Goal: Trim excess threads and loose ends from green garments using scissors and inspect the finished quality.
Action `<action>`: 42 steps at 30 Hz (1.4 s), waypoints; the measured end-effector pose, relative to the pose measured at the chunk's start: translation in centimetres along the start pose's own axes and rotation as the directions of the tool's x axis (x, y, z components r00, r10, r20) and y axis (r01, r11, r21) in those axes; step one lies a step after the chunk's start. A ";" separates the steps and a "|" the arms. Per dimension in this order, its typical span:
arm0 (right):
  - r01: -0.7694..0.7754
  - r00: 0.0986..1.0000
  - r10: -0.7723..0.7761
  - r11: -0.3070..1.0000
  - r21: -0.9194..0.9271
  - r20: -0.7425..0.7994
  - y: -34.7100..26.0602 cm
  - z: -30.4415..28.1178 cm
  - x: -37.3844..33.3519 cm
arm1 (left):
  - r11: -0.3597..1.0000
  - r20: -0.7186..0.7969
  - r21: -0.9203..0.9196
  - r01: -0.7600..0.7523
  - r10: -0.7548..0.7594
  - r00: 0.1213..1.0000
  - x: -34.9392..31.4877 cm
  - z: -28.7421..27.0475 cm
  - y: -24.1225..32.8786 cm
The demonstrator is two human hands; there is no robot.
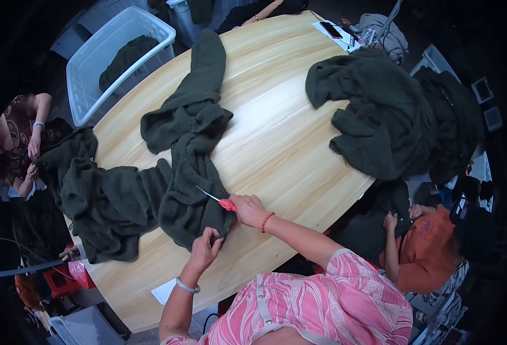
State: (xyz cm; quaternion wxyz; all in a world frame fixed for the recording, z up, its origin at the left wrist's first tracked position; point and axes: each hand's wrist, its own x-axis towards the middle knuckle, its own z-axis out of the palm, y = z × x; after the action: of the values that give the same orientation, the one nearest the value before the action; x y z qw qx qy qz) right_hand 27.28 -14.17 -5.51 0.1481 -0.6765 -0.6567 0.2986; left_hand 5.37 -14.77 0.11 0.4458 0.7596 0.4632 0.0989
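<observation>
A dark green knit garment (193, 172) lies crumpled on the wooden table in front of me, its upper part stretching toward the far edge. My left hand (206, 247) pinches the near edge of this garment between thumb and fingers. Just right of it, my right hand (250, 210) is closed round a red-handled tool with a slim pointed metal blade (210, 195). The blade lies over the fabric and points away to the left. Whether it has one blade or two is too small to tell. More dark green fabric (115, 195) is bunched alongside on the left.
The pale wooden table (265, 138) carries a large dark green garment pile (386, 121) on the right. A phone (330, 30) rests at the far edge. Beyond the left edge stands a white bin (84, 86). Co-workers sit at left and right, the right one in an orange top (429, 247).
</observation>
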 end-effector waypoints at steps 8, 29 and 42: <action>-0.110 0.963 0.128 0.990 0.086 -0.236 7.1 -6.3 -5.5 | 0.477 0.382 -0.826 0.299 0.085 0.920 -1.2 5.8 7.0; -0.289 0.957 0.291 0.951 0.109 0.000 6.4 -11.6 -18.2 | 0.988 -0.171 -0.142 -0.062 0.037 0.985 11.6 13.5 0.4; -0.229 0.877 0.213 0.973 -0.015 0.431 1.9 -12.8 -18.7 | 0.849 -0.277 -0.527 -0.042 -0.125 0.953 11.2 15.4 -1.5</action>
State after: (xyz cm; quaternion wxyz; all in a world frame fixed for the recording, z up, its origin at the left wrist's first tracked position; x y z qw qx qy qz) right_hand 37.20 -30.17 7.27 -0.0231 -0.6614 -0.5863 0.4672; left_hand 19.29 -14.68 -12.93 0.5631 0.5737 0.4970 0.3269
